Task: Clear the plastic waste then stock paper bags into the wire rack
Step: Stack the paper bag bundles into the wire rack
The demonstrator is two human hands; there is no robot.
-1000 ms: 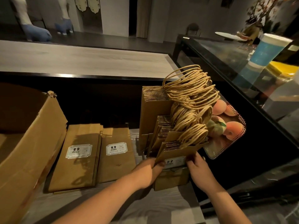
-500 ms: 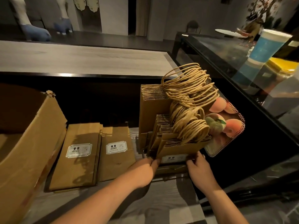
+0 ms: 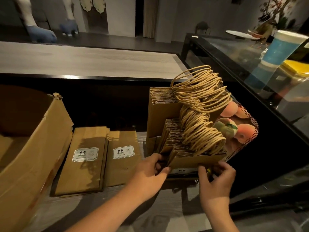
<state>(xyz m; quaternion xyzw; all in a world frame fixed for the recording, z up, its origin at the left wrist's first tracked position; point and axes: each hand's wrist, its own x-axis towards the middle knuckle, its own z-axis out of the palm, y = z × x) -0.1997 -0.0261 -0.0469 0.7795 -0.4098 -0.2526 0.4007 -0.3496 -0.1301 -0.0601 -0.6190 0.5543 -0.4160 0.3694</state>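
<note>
Half-hidden rack behind paper bags (image 3: pixel 192 161)

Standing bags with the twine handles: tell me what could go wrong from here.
1. The front bags lean forward, held only at their lower corners by the left hand and right hand; if either lets go, they may fan out and tip.
2. The handles are tangled together, so pulling one bag could drag its neighbours.
3. The stack presses against the peach card, which could bend or get knocked aside.
</note>
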